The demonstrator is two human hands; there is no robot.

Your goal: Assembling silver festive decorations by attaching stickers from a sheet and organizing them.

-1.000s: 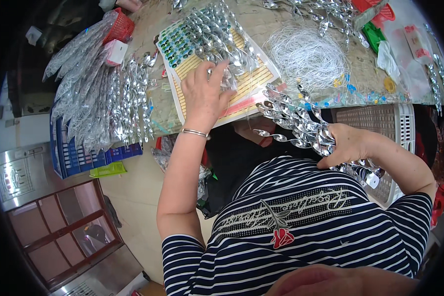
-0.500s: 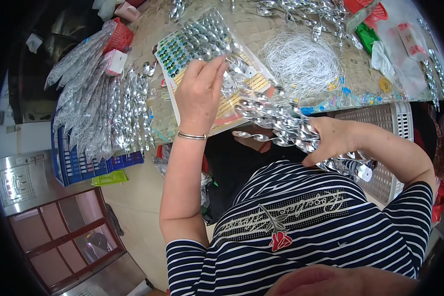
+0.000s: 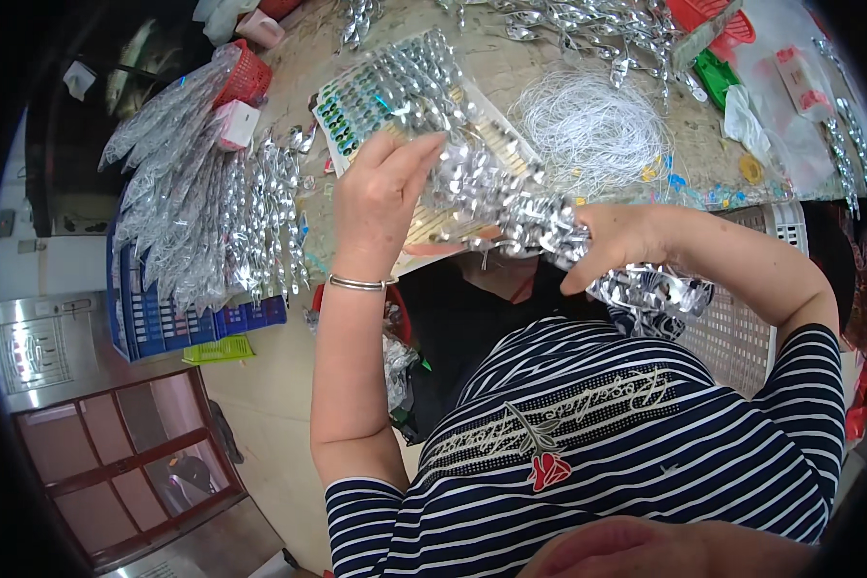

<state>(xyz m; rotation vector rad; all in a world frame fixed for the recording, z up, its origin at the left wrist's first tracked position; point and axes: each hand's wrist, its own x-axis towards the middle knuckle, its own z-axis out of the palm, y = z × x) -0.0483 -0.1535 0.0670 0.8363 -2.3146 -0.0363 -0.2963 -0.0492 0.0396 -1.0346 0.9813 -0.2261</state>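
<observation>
Between the closed left hand (image 3: 380,202) and right hand (image 3: 612,246), a glittering silver garland (image 3: 511,207), seemingly leaf-shaped foil pieces.

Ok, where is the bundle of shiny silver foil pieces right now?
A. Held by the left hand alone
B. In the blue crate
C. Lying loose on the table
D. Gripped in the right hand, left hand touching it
D: the right hand clasps the silver foil bundle while the left hand pinches its upper part.

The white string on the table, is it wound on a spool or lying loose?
Loose. The white string lies spread in a flat, tangled coil directly on the table, with no spool visible.
</observation>
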